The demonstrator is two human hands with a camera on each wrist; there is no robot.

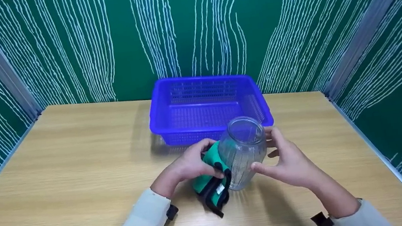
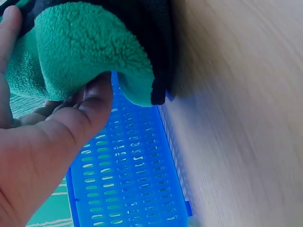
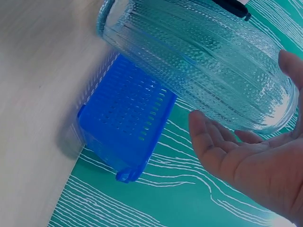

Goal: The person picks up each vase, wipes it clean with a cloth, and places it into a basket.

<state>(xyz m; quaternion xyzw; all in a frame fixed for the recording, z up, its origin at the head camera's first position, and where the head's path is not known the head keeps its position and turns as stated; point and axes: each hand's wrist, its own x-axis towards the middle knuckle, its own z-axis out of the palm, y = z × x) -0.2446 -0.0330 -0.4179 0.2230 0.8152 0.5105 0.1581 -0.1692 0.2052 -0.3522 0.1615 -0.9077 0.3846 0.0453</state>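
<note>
A clear ribbed glass vase (image 1: 245,157) leans slightly above the front middle of the table, its round mouth up. My right hand (image 1: 291,159) holds it from the right, thumb on the near side and fingers behind. In the right wrist view the vase (image 3: 203,61) lies between thumb and fingers of the right hand (image 3: 255,161). My left hand (image 1: 192,164) grips a folded green plush cloth (image 1: 212,157) with black edging and a white label, against the vase's left side. The left wrist view shows the cloth (image 2: 90,52) bunched between thumb and fingers.
A blue plastic basket (image 1: 158,106) with slotted walls stands behind the hands, near the back edge of the wooden table (image 1: 76,163). Green panels (image 1: 123,42) with white wavy lines enclose the table at the back and both sides.
</note>
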